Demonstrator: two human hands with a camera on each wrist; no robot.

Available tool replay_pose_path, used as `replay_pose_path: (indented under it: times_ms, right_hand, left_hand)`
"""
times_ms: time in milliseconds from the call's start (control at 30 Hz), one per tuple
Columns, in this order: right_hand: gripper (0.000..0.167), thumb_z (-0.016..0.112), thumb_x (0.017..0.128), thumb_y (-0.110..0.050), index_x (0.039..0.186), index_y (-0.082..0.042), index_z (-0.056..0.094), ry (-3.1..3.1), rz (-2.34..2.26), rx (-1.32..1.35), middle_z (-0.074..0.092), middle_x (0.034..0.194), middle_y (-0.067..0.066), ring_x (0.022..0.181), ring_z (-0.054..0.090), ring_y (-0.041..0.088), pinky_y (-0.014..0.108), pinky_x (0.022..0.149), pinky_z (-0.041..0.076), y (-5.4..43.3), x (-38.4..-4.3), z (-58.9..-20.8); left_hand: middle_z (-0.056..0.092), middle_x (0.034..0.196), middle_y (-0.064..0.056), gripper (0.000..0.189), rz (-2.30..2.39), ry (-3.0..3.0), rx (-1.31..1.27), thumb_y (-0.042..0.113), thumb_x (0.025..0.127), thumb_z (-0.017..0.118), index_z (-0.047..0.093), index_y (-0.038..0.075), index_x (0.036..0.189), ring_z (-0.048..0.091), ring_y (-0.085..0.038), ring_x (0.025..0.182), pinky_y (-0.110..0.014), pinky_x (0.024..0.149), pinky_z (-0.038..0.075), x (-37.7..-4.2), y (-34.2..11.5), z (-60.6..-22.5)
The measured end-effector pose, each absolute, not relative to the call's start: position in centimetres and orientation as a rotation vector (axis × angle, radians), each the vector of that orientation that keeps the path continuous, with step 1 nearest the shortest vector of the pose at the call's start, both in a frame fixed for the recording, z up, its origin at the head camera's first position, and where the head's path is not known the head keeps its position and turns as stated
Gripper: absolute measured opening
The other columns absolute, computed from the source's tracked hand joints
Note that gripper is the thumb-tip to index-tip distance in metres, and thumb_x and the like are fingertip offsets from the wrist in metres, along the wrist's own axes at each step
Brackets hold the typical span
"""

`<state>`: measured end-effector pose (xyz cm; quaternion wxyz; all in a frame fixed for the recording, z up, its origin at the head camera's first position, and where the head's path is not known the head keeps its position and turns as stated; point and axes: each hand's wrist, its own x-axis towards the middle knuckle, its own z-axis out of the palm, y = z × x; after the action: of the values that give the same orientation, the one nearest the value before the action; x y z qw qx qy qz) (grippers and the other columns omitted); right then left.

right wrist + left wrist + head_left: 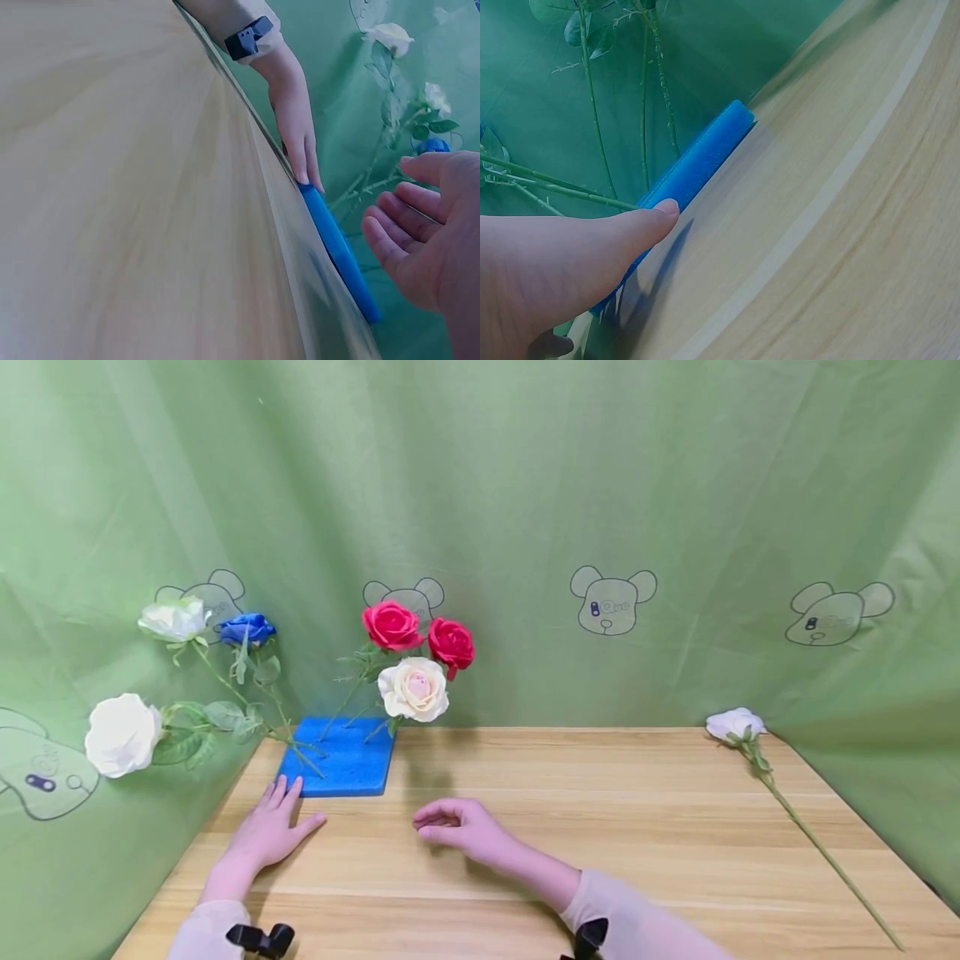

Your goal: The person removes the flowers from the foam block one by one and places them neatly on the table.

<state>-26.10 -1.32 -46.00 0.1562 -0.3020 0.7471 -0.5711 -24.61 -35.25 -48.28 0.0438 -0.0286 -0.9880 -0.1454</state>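
"Where are the hands?"

"The left hand (pixel 266 827) lies spread, its straight fingers touching the near left corner of the blue pad (pixel 356 786). The right hand (pixel 465 831) is over the table (pixel 600 827), in front of the pad and a little to its right, fingers loosely bent, thumb apart from them, with nothing in its grasp"

"And the flowers?"

"Six stand in the pad. Two red flowers (pixel 392 625) and a cream flower (pixel 415 689) lean right; a blue flower (pixel 247 628) and two white flowers (pixel 123 735) lean left. A loose white flower (pixel 737 724) lies at the far right of the table, well apart from both hands"

"How would you use the left hand here?"

"As a light, flat steadying touch, I'd say. Those left-leaning blooms look top-heavy, so the pad might tip or slide if the corner is knocked"

"What about the right?"

"For any flower it handles, I'd pinch the stem low rather than the petals, and press along the stem's own line, so it doesn't bend or widen its hole. Reaching round the cream flower, not through it, should spare the blooms"

"Which lean worries you most?"

"The lower white one; it tilts furthest, so it probably grips least"
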Motion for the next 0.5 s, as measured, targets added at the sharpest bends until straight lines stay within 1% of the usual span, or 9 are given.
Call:
replay_pose_path:
  times_ms: [133,333,500]
  right_hand:
    - [0.032,0.067,0.091,-0.017,0.118,0.0,0.067,2.123,-1.686,-0.842,0.07,0.117,0.017,0.098,0.067,0.01,0.016,0.084,0.054,-3.0,-26.1,-46.1]
    - [0.029,0.067,0.091,-0.012,0.116,0.001,0.067,2.057,-1.827,-0.769,0.069,0.118,0.02,0.103,0.069,0.016,0.018,0.086,0.055,-5.8,-26.2,-46.0]
    - [0.028,0.067,0.091,-0.012,0.115,0.002,0.068,2.053,-1.9,-0.735,0.07,0.117,0.019,0.103,0.069,0.017,0.021,0.088,0.056,-8.1,-26.7,-45.8]
  left_hand:
    - [0.014,0.157,-0.034,0.09,-0.448,-3.017,-0.089,0.06,0.094,0.05,0.024,-0.003,0.152,0.014,-0.054,0.144,-0.067,0.112,0.025,-24.6,-35.2,-48.3]
    - [0.012,0.157,-0.034,0.091,-0.449,-3.02,-0.09,0.061,0.094,0.049,0.022,-0.003,0.153,0.013,-0.055,0.144,-0.067,0.113,0.023,-24.7,-35.3,-48.6]
    - [0.012,0.157,-0.034,0.091,-0.449,-3.016,-0.084,0.062,0.093,0.049,0.023,-0.003,0.152,0.013,-0.055,0.143,-0.067,0.113,0.023,-24.8,-35.3,-48.7]
